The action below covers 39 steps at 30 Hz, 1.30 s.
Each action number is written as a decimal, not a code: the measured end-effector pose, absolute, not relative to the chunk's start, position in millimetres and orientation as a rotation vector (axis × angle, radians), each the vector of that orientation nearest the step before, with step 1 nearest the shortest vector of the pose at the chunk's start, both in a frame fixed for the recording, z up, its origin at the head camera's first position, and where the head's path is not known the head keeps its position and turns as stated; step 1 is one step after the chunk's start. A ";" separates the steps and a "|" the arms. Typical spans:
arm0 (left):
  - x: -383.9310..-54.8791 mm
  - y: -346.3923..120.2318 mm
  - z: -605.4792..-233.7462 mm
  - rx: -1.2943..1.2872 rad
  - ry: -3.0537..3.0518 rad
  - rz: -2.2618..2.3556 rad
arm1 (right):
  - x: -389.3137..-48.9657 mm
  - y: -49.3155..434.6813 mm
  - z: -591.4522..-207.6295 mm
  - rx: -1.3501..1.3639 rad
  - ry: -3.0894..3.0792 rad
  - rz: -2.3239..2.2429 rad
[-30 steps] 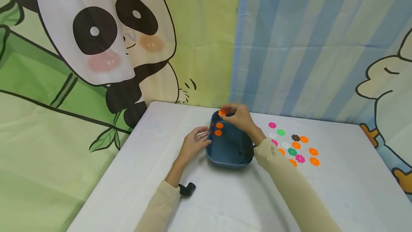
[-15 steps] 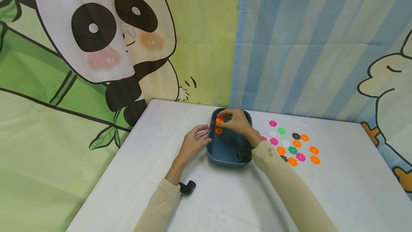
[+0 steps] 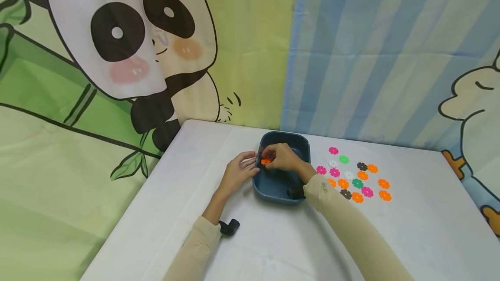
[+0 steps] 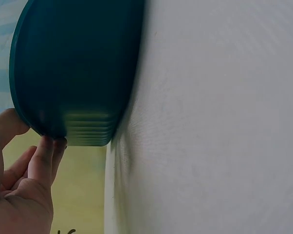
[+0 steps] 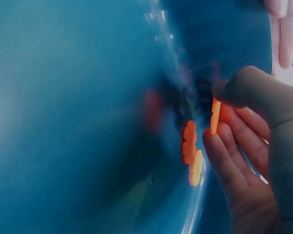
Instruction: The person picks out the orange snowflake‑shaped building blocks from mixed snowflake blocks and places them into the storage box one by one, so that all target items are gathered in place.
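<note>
A dark blue plastic tub (image 3: 278, 192) stands on the white table. Against its left side is my left hand (image 3: 237, 174); in the left wrist view the thumb is at the rim and the fingertips touch the outer wall. My right hand (image 3: 284, 157) reaches down inside the tub. Between thumb and forefinger it pinches an orange flower-shaped disc (image 5: 215, 116), held on edge near the inner wall. Two more orange pieces, a disc (image 5: 189, 142) and a lighter disc (image 5: 196, 168), sit in the tub by that wall. The right hand partly hides the tub's inside.
Several flower-shaped discs in pink, green, white, black and orange, such as a dark green disc (image 3: 357, 183), lie scattered right of the tub. A black object (image 3: 229, 227) shows beside the left wrist. A printed cloth (image 3: 254, 47) hangs behind the table's far edge.
My right hand has come down from the tub's far rim into its inside, nearer to me, still pinching the orange disc. The left hand keeps its place at the tub's side.
</note>
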<state>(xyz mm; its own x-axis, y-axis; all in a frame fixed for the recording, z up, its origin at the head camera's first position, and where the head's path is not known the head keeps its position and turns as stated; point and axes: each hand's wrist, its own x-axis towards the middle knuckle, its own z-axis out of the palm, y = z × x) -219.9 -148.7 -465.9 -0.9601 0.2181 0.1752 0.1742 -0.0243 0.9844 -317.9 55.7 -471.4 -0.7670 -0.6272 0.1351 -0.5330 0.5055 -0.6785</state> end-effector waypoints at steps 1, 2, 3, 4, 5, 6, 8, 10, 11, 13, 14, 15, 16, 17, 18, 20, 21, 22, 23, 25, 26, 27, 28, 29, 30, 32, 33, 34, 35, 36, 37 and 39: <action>-219.8 -148.1 -465.4 0.443 2.174 2.187 | -317.8 56.0 -471.8 -1.025 2.616 -1.099; -220.0 -147.9 -464.8 0.448 2.171 2.191 | -317.8 56.3 -472.0 -1.037 2.620 -1.088; -220.4 -147.6 -464.6 0.454 2.166 2.199 | -317.7 56.6 -471.7 -1.049 2.618 -1.085; -220.7 -147.3 -464.4 0.459 2.164 2.206 | -317.9 56.7 -471.4 -1.063 2.617 -1.079; -221.2 -147.3 -464.5 0.461 2.158 2.211 | -317.9 56.6 -470.7 -1.073 2.615 -1.068; -221.5 -147.4 -464.4 0.465 2.149 2.215 | -318.1 56.6 -470.5 -1.085 2.611 -1.050; -222.1 -147.9 -464.6 0.470 2.124 2.218 | -318.1 56.8 -470.2 -1.111 2.602 -1.009; -222.5 -148.4 -464.8 0.472 2.109 2.210 | -317.9 57.0 -470.2 -1.132 2.595 -0.972; -222.4 -148.8 -464.7 0.473 2.102 2.205 | -317.5 57.1 -470.2 -1.143 2.596 -0.954; -222.2 -149.0 -464.6 0.474 2.102 2.199 | -316.4 57.0 -470.2 -1.166 2.599 -0.927; -221.9 -149.0 -464.1 0.472 2.109 2.194 | -315.9 56.8 -470.3 -1.172 2.600 -0.921; -221.9 -149.0 -464.3 0.475 2.114 2.195 | -315.6 56.5 -470.3 -1.177 2.603 -0.909; -221.6 -149.1 -463.9 0.476 2.119 2.193 | -315.3 56.2 -470.2 -1.179 2.604 -0.898; -221.3 -149.1 -463.6 0.477 2.124 2.192 | -315.1 55.8 -470.0 -1.179 2.605 -0.888; -221.0 -149.0 -463.2 0.477 2.129 2.191 | -315.0 55.2 -469.8 -1.181 2.604 -0.878; -220.5 -149.0 -462.4 0.475 2.137 2.190 | -315.1 54.4 -469.4 -1.183 2.604 -0.855; -220.4 -149.0 -462.5 0.475 2.133 2.193 | -315.0 54.0 -469.0 -1.184 2.603 -0.843; -220.1 -149.1 -461.9 0.472 2.135 2.190 | -314.9 53.7 -468.9 -1.185 2.602 -0.834; -220.0 -149.0 -461.8 0.472 2.134 2.191 | -314.7 53.4 -468.7 -1.189 2.603 -0.825; -219.8 -149.1 -461.5 0.470 2.131 2.194 | -314.5 52.9 -468.4 -1.196 2.605 -0.804; -219.9 -149.1 -461.6 0.470 2.130 2.194 | -314.3 52.6 -468.3 -1.198 2.603 -0.796; -219.8 -149.2 -461.6 0.470 2.128 2.193 | -314.2 52.4 -468.3 -1.201 2.603 -0.789; -219.7 -149.3 -461.4 0.471 2.128 2.191 | -314.2 52.2 -468.3 -1.206 2.604 -0.782; -219.7 -149.3 -461.5 0.470 2.126 2.191 | -314.1 52.0 -468.5 -1.212 2.604 -0.779; -219.6 -149.4 -461.5 0.469 2.124 2.191 | -314.2 52.0 -468.7 -1.219 2.604 -0.777; -219.6 -149.4 -461.7 0.466 2.122 2.189 | -314.0 52.0 -469.5 -1.232 2.604 -0.781; -219.5 -149.5 -461.9 0.464 2.118 2.191 | -314.0 52.0 -470.2 -1.238 2.605 -0.784; -219.5 -149.5 -462.2 0.462 2.117 2.189 | -313.9 52.1 -470.7 -1.242 2.605 -0.789; -219.4 -149.5 -462.4 0.458 2.118 2.187 | -313.9 52.1 -471.3 -1.243 2.605 -0.792; -219.3 -149.5 -462.6 0.456 2.118 2.186 | -313.8 52.3 -471.9 -1.243 2.604 -0.796; -219.2 -149.4 -462.9 0.452 2.120 2.185 | -313.6 52.3 -472.4 -1.241 2.603 -0.799; -218.8 -149.3 -463.4 0.446 2.122 2.183 | -313.4 52.5 -472.7 -1.237 2.604 -0.805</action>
<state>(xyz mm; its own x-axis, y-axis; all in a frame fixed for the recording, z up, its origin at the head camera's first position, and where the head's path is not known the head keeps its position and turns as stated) -218.8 -149.3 -463.4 -0.9559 0.2457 0.1611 0.1541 -0.0476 0.9869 -313.4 52.5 -472.7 -0.6492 -0.7550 0.0923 -0.6753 0.5163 -0.5266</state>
